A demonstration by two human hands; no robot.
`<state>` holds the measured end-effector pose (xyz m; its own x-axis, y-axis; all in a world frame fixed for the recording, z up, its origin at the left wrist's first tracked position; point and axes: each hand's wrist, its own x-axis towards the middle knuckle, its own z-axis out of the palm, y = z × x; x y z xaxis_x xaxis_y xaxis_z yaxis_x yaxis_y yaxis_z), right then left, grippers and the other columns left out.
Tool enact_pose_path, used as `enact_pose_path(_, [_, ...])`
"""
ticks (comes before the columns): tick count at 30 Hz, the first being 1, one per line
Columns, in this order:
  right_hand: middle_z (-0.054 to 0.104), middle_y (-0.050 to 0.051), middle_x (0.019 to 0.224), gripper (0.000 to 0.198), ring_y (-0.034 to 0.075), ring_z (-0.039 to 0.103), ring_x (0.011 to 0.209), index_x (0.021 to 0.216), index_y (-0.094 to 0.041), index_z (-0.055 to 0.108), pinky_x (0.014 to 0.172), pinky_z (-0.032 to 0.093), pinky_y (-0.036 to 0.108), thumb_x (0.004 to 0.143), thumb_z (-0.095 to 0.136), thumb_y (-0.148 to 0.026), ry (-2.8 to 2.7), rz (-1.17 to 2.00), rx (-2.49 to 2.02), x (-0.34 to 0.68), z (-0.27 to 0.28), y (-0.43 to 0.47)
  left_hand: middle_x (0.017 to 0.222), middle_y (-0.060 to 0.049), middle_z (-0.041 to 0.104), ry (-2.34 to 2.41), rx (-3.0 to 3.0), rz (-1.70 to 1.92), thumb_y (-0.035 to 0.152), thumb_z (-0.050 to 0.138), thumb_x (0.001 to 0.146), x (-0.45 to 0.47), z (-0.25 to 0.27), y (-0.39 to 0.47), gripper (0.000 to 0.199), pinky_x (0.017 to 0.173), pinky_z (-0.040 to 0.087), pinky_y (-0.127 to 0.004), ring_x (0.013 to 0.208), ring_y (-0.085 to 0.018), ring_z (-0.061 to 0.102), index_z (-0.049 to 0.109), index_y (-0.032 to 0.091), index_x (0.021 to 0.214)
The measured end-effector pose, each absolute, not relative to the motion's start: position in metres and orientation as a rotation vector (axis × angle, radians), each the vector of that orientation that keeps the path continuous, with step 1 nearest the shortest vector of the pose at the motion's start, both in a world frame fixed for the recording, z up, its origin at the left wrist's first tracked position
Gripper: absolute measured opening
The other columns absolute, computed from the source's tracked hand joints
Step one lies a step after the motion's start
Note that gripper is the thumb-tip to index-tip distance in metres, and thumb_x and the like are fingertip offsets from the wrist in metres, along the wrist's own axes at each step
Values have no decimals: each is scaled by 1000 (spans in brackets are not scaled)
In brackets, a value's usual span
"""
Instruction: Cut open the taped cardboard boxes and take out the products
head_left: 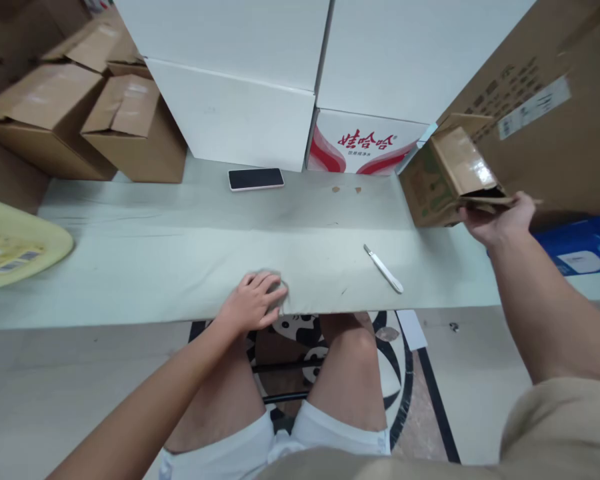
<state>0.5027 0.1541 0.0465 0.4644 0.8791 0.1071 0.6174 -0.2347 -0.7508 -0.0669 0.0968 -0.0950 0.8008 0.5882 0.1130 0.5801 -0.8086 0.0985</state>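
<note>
My right hand (500, 217) grips the near lower edge of a small brown cardboard box (433, 177) with green print, at the right end of the table. The box is tilted, and one flap sticks out at its back. My left hand (257, 299) lies on the table's front edge with its fingers spread and slightly bent. A thin dark curved line, perhaps a shadow or a strand, shows by those fingertips; I cannot make it out. Between the two hands lies a scalpel-like knife (384, 269) with a white handle, its blade pointing away to the left.
The pale table (145, 267) carries a phone (256, 179) and two small brown scraps (336, 189). White cartons (230, 113) wall off the back. Cardboard boxes (135, 127) stand at left, near a yellow container (25, 247). A large carton (560, 153) and a blue package (580, 247) flank the right.
</note>
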Motion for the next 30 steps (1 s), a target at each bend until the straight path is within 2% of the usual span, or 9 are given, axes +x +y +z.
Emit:
enact_pose_path(2, [44, 29, 162, 102, 28, 62, 135, 163, -10, 38, 86, 58, 45, 93, -25, -50, -999, 771, -1863, 484, 37, 174, 132, -12, 65, 944, 2939, 204, 40, 59, 92, -68, -95, 97, 34, 100, 41, -45, 126, -33, 55, 67, 26, 122])
enact_pose_path(4, [45, 27, 161, 101, 30, 57, 141, 158, -13, 44, 97, 55, 51, 95, -20, -59, -910, 929, -1914, 462, 19, 184, 132, -12, 65, 945, 2948, 189, 41, 59, 92, -68, -95, 97, 34, 100, 40, -45, 126, -32, 55, 67, 26, 121])
enact_pose_path(7, [54, 23, 156, 80, 32, 53, 144, 148, -17, 55, 114, 44, 61, 101, 6, -60, -1010, 866, -2079, 427, -21, 173, 132, -12, 65, 952, 2944, 177, 42, 59, 92, -69, -95, 97, 34, 101, 40, -46, 126, -32, 55, 66, 26, 122])
enact_pose_path(9, [54, 19, 157, 71, 33, 49, 148, 146, -18, 58, 124, 35, 59, 97, 33, -64, -1090, 795, -2097, 405, -48, 145, 133, -12, 64, 950, 2937, 173, 42, 59, 93, -68, -95, 97, 34, 101, 40, -46, 126, -32, 55, 66, 26, 122])
enact_pose_path(12, [52, 20, 158, 77, 36, 47, 148, 152, -16, 52, 127, 33, 55, 87, 58, -56, -1405, 587, -2150, 374, -79, 86, 134, -12, 63, 956, 2925, 166, 42, 58, 94, -67, -95, 96, 35, 102, 41, -47, 127, -33, 54, 66, 26, 124])
enact_pose_path(15, [48, 23, 159, 74, 40, 43, 149, 157, -14, 46, 122, 38, 58, 92, 51, -49, -1721, 319, -2285, 340, -96, 41, 136, -13, 61, 969, 2905, 117, 43, 58, 94, -66, -93, 94, 38, 103, 41, -48, 128, -34, 53, 66, 26, 127])
enact_pose_path(19, [37, 25, 165, 67, 46, 32, 154, 156, -16, 49, 120, 35, 63, 99, 41, -48, -1827, 232, -2440, 286, -102, 32, 138, -14, 59, 983, 2864, 39, 43, 57, 94, -64, -90, 93, 42, 105, 41, -49, 130, -34, 52, 65, 25, 131])
enact_pose_path(27, [35, 30, 164, 69, 43, 30, 155, 157, -6, 43, 122, 27, 58, 100, 39, -44, -1844, 199, -2356, 171, -94, 79, 142, -14, 58, 1017, 2754, 18, 43, 58, 94, -59, -86, 86, 44, 109, 40, -51, 134, -35, 51, 65, 26, 134])
enact_pose_path(30, [37, 30, 162, 67, 41, 32, 154, 156, -6, 46, 124, 25, 57, 99, 38, -43, -1808, 143, -2345, 158, -97, 79, 136, -12, 63, 966, 2611, 104, 41, 54, 97, -68, -77, 98, 41, 108, 45, -45, 129, -29, 56, 65, 23, 132])
